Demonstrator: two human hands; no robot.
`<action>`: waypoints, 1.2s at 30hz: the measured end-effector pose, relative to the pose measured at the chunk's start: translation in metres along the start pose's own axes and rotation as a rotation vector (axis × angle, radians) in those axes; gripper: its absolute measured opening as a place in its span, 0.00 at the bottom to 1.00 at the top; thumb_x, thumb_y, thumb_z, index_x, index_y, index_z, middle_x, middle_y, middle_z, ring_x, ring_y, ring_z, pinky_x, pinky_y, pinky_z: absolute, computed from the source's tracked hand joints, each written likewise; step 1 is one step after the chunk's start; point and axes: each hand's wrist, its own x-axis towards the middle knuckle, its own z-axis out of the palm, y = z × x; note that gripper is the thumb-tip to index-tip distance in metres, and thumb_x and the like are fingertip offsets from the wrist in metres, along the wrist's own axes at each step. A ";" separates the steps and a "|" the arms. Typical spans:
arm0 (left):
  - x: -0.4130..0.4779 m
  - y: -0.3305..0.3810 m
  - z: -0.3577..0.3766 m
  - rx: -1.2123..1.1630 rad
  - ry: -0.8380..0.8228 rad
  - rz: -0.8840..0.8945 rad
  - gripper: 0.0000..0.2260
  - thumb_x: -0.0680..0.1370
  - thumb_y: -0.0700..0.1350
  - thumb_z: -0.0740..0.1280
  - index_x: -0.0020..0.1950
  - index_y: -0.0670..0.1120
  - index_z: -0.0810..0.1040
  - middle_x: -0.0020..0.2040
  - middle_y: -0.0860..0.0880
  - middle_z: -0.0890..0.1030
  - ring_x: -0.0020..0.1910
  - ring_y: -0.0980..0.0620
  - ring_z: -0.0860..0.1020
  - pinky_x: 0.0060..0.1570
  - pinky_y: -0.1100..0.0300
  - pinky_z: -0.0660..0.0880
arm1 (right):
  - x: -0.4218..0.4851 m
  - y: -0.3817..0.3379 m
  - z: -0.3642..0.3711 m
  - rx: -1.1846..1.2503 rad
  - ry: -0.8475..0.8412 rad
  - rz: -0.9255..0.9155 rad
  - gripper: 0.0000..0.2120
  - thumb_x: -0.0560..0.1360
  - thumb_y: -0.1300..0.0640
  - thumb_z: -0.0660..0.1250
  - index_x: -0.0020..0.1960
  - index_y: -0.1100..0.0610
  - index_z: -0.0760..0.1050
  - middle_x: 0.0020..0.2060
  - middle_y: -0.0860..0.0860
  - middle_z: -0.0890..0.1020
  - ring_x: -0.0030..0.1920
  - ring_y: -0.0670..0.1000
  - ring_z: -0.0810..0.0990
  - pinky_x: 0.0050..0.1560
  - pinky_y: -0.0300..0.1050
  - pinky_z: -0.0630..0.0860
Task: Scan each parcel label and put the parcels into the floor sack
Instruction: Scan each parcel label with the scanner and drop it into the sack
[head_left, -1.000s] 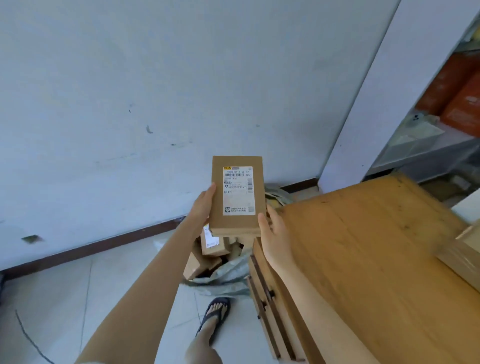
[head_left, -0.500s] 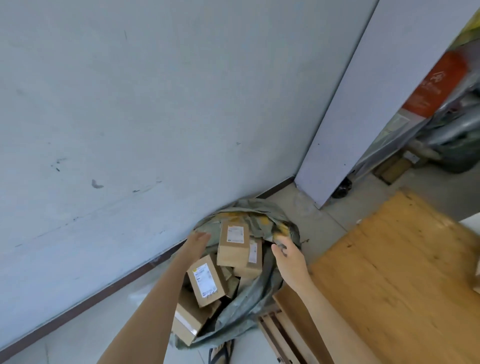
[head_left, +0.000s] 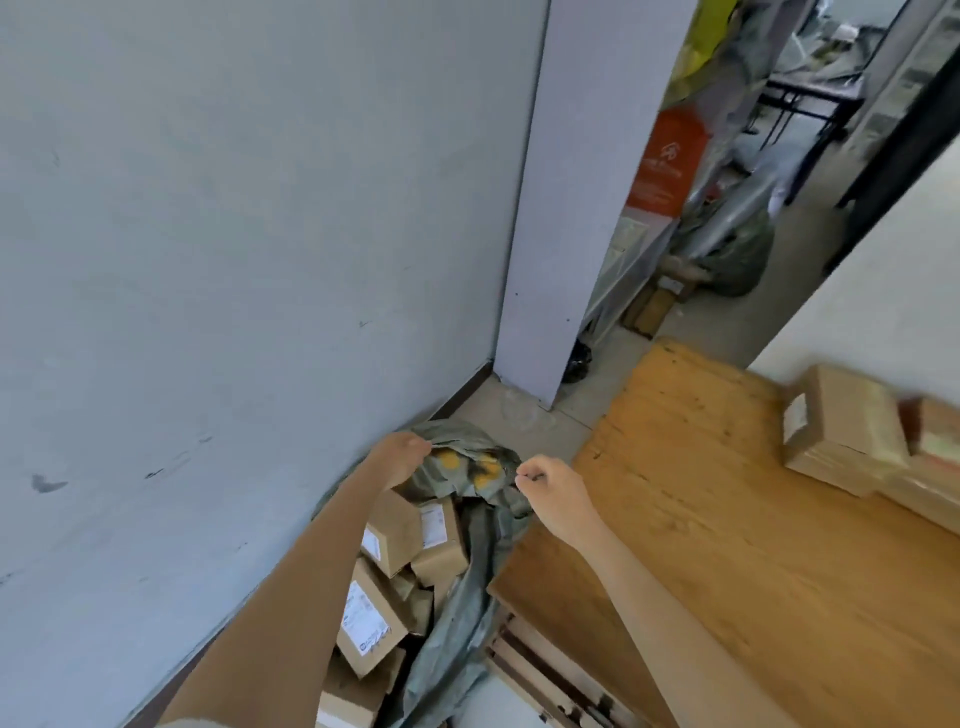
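The grey-green floor sack (head_left: 470, 525) lies open on the floor between the wall and the wooden table. Several brown cardboard parcels with white labels (head_left: 371, 621) are piled inside it. My left hand (head_left: 401, 458) is curled over the sack's far rim on the wall side. My right hand (head_left: 551, 491) pinches the rim on the table side, fingers closed on the fabric. Two more brown parcels (head_left: 844, 431) lie on the table at the far right, one with a small white label on its end.
The wooden table (head_left: 737, 545) fills the lower right, with drawer fronts (head_left: 540, 670) beside the sack. A grey wall (head_left: 234, 260) and a pillar (head_left: 561, 208) stand behind. Past the pillar are shelves, an orange sign (head_left: 667, 161) and another stuffed sack (head_left: 727, 254).
A second ago both hands held a labelled parcel above the sack. It has dropped in among the others, and both hands have moved to the sack's rim. The view has swung right.
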 end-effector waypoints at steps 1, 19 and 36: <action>-0.002 0.014 0.010 0.027 -0.027 0.038 0.05 0.81 0.42 0.63 0.50 0.42 0.75 0.46 0.43 0.75 0.47 0.47 0.73 0.51 0.55 0.70 | -0.005 0.004 -0.012 0.003 0.017 0.004 0.09 0.79 0.52 0.61 0.57 0.52 0.75 0.56 0.49 0.75 0.55 0.48 0.75 0.46 0.36 0.68; -0.110 0.197 0.399 0.660 -0.481 0.453 0.15 0.82 0.52 0.57 0.64 0.48 0.76 0.64 0.48 0.76 0.56 0.51 0.74 0.55 0.59 0.70 | -0.219 0.260 -0.307 -0.112 0.424 0.291 0.15 0.79 0.50 0.61 0.62 0.55 0.73 0.62 0.52 0.75 0.62 0.53 0.73 0.60 0.46 0.71; -0.167 0.274 0.694 0.914 -0.889 0.611 0.13 0.81 0.50 0.59 0.62 0.48 0.76 0.65 0.48 0.74 0.62 0.48 0.73 0.60 0.56 0.70 | -0.336 0.465 -0.439 -0.081 0.699 0.742 0.20 0.77 0.49 0.60 0.66 0.54 0.68 0.64 0.55 0.70 0.63 0.59 0.69 0.60 0.55 0.72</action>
